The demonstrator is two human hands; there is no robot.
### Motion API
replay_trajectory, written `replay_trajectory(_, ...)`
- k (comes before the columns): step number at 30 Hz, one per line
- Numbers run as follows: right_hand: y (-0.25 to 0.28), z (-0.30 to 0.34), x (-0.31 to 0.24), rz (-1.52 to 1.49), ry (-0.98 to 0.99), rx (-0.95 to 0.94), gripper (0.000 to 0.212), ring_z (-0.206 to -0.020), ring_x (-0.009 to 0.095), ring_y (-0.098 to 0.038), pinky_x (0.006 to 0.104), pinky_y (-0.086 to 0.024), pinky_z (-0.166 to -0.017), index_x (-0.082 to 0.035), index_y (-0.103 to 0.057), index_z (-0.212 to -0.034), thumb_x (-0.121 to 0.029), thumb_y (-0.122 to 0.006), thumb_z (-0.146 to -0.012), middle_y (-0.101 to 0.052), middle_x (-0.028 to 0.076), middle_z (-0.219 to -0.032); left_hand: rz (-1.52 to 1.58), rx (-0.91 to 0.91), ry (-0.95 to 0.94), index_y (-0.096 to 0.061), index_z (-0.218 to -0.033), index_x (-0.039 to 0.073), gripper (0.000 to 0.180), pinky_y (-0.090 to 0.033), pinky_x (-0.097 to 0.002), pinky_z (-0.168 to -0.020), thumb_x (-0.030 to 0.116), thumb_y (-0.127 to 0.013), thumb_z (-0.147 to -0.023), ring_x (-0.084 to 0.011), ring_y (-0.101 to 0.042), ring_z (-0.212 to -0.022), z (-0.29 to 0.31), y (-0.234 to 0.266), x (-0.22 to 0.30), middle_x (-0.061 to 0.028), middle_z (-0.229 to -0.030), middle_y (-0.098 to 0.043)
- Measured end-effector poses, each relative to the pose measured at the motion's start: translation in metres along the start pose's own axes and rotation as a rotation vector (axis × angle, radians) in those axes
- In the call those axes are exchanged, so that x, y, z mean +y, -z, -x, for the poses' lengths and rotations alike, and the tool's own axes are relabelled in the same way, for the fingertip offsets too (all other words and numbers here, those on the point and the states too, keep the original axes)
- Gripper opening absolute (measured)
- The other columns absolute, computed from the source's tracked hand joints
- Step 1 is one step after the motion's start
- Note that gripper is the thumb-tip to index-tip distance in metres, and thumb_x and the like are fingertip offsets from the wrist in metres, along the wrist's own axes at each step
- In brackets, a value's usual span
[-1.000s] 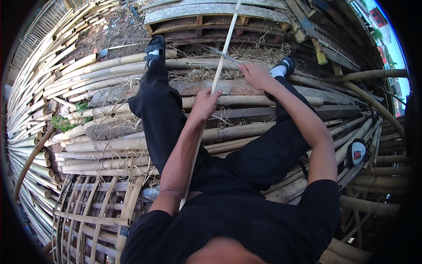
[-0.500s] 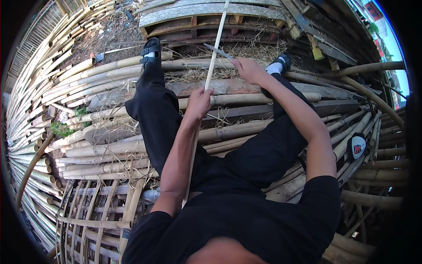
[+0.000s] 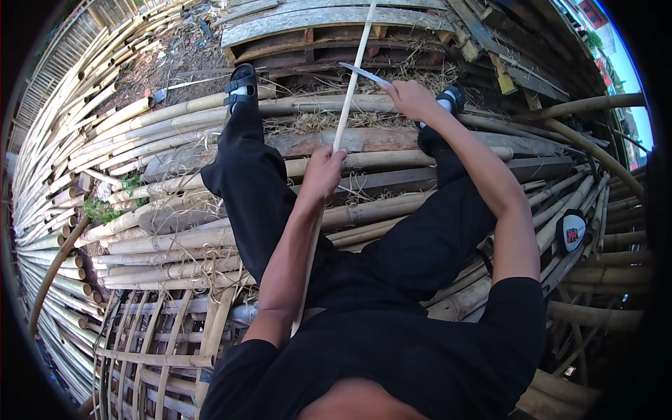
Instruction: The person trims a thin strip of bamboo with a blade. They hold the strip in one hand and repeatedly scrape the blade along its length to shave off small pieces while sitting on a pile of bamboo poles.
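Head view, looking down on a seated person in black trousers (image 3: 266,203) among stacked bamboo poles (image 3: 140,150). Left hand (image 3: 323,171) clenched around a thin bamboo strip (image 3: 348,105), fingers wrapped round it about midway along its visible length. Right hand (image 3: 413,98) closed on the handle of a knife (image 3: 365,74), with the pale blade pointing to the left and its tip touching or just beside the strip; exact contact too small to tell. Strip long and narrow, long axis running from the lap, near the left elbow, up and away between the two legs, tilted slightly to the right, far end leaving the picture at the top edge over a wooden pallet (image 3: 329,31). Near end hidden partly behind the left forearm. Judged step: shaving or splitting the strip, with the blade set against it beyond the holding hand. Next move, as a judgement only: firm hold with the left hand to stop the strip from bending, blade kept at a shallow angle and pushed away from the body along the long axis, never toward the holding fingers. Sandalled feet (image 3: 241,82) resting on the poles ahead; woven bamboo frame (image 3: 161,336) at lower left, apart from both hands.
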State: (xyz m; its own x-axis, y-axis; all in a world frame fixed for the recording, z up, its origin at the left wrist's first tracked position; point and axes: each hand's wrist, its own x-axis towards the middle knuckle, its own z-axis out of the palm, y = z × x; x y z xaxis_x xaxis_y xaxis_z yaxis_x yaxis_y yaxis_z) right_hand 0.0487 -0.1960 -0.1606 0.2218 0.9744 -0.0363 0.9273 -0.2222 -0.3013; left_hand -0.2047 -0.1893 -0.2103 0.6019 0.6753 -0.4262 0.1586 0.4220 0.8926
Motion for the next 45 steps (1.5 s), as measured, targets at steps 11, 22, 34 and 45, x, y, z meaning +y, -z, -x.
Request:
replay_trajectory(11,0.009,-0.017,0.021,-0.028,0.001,-0.003,0.05,-0.071,0.042,-0.057,0.0488,-0.044,-0.066,0.001,-0.059,-0.081,-0.041,-0.036,-0.097,-0.058,0.025,-0.071,-0.116,0.02,-0.059,-0.053,-0.078,-0.001,0.026,-0.031,-0.0291,-0.045,0.022,-0.053,-0.089,-0.008,-0.038,-0.048,0.003,0.001,-0.01,0.002,-0.055,-0.044)
replay_trajectory(22,0.007,-0.024,0.025,-0.073,0.029,-0.025,0.052,-0.076,0.044,-0.057,0.0498,-0.045,-0.068,0.0,-0.061,-0.08,-0.043,-0.036,-0.096,-0.06,0.024,-0.073,0.015,-0.043,-0.026,-0.049,-0.082,0.006,0.015,-0.021,-0.0222,-0.032,0.016,-0.051,-0.092,-0.0029,-0.03,-0.036,0.006,-0.009,-0.004,0.0078,-0.05,-0.034)
replay_trajectory(34,0.018,-0.029,0.029,0.006,-0.019,-0.05,0.05,-0.08,0.044,-0.057,0.0488,-0.045,-0.072,0.002,-0.061,-0.086,-0.04,-0.036,-0.097,-0.061,0.026,-0.082,0.036,-0.049,0.043,-0.054,-0.085,0.002,0.019,-0.025,-0.0236,-0.036,0.019,-0.051,-0.091,-0.0037,-0.034,-0.04,0.018,-0.003,0.005,0.0066,-0.052,-0.038)
replay_trajectory(45,0.012,-0.034,0.029,-0.008,0.063,-0.142,0.056,-0.077,0.042,-0.058,0.0478,-0.047,-0.071,0.001,-0.062,-0.082,-0.045,-0.033,-0.096,-0.062,0.022,-0.076,0.161,-0.106,0.148,-0.048,-0.082,0.007,0.016,-0.021,-0.0226,-0.034,0.019,-0.049,-0.092,-0.0036,-0.028,-0.037,0.03,-0.003,0.014,0.0072,-0.051,-0.031)
